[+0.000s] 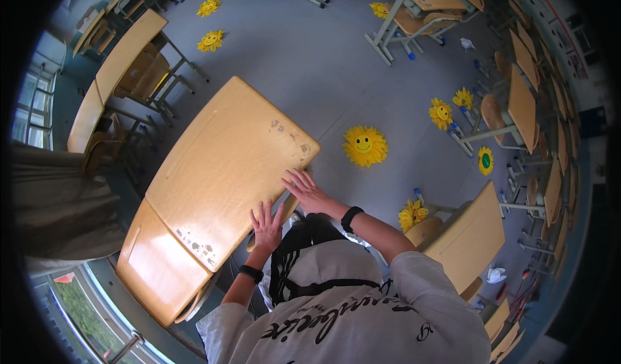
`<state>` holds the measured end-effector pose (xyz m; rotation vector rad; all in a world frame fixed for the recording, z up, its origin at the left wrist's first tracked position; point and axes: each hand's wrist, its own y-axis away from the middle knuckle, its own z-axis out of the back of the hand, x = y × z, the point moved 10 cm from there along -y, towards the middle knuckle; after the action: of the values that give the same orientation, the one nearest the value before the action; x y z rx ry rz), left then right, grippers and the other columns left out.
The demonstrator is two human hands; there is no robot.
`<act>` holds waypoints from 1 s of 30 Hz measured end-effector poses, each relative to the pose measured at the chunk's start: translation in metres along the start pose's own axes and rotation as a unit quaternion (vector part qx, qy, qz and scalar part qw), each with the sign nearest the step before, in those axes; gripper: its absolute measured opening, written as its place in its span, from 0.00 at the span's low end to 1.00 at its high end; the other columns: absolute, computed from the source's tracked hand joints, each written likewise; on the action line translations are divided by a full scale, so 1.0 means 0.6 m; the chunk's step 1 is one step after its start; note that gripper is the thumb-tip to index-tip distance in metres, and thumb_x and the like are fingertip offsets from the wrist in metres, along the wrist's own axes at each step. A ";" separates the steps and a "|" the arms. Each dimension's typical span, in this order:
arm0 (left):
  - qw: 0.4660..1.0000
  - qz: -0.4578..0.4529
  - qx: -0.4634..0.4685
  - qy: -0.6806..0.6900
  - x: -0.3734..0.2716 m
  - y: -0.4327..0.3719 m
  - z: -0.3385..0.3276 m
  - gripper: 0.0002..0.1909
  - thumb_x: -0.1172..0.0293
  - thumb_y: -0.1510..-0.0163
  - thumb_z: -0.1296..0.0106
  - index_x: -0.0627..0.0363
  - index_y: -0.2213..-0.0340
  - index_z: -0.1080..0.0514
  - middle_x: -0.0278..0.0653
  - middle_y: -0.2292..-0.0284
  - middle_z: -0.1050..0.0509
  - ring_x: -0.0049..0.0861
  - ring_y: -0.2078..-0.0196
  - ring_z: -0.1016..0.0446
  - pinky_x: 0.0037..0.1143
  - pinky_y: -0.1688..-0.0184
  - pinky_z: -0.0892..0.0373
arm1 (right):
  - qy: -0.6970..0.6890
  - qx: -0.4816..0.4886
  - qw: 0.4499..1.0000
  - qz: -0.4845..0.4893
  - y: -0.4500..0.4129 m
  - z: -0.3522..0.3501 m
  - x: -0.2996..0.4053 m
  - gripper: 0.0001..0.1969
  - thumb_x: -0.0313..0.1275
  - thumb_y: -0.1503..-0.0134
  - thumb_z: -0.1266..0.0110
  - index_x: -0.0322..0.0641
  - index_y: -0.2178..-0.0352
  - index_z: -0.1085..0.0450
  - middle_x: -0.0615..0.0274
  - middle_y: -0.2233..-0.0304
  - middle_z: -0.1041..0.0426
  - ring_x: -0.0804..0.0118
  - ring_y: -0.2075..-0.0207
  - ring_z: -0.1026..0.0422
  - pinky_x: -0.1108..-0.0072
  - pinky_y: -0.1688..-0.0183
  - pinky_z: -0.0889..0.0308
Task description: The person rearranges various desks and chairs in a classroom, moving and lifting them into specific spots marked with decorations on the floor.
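Before me stands a wooden-topped school desk (218, 165), with worn marks on its top near two corners. My left hand (268, 230) is at the desk's near edge, fingers spread and holding nothing. Farther along the same edge, my right hand (306, 191) reaches over with its fingers apart and no object in it. Whether the palms press on the edge I cannot tell. A second desk (165, 262) adjoins the first on the left. Part of a wooden chair (290, 204) shows below the near edge, mostly hidden by the desk and my right hand.
Yellow sunflower decorations with smiling faces lie on the grey floor, one (365, 145) just right of the desk. Another desk (468, 240) stands close behind my right arm. More desks with chairs (145, 70) line the left wall. A curtain (63, 204) hangs by the windows.
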<state>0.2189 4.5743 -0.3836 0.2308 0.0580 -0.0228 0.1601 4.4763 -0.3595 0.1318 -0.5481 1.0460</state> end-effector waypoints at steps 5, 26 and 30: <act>0.996 -0.041 -0.030 0.073 -0.049 -0.099 0.041 0.39 0.67 0.63 0.50 0.47 0.48 0.55 0.48 0.48 0.56 0.47 0.44 0.62 0.47 0.47 0.66 | -0.001 -0.073 0.997 -0.034 0.058 0.103 -0.076 0.34 0.20 0.65 0.57 0.39 0.50 0.52 0.52 0.49 0.53 0.54 0.46 0.56 0.66 0.46 0.58; 0.990 0.122 -0.071 -0.015 -0.263 -0.471 0.129 0.31 0.50 0.54 0.60 0.53 0.51 0.49 0.46 0.49 0.50 0.44 0.46 0.55 0.45 0.49 0.57 | -0.438 -0.337 0.539 -0.636 0.863 0.288 -0.862 0.20 0.31 0.58 0.52 0.34 0.62 0.39 0.58 0.75 0.31 0.70 0.72 0.32 0.81 0.69 0.37; 0.985 0.121 -0.108 -0.054 -0.332 -0.631 0.141 0.26 0.52 0.52 0.62 0.53 0.54 0.45 0.44 0.53 0.44 0.42 0.48 0.50 0.43 0.51 0.52 | -0.511 -0.430 0.459 -0.586 0.907 0.372 -0.884 0.17 0.30 0.56 0.54 0.36 0.62 0.38 0.62 0.75 0.31 0.72 0.74 0.33 0.84 0.71 0.38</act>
<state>0.0136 4.1896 -0.3759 0.0180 -0.0764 0.2113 -0.5854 4.2564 -0.5097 0.1778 -1.6875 -0.9464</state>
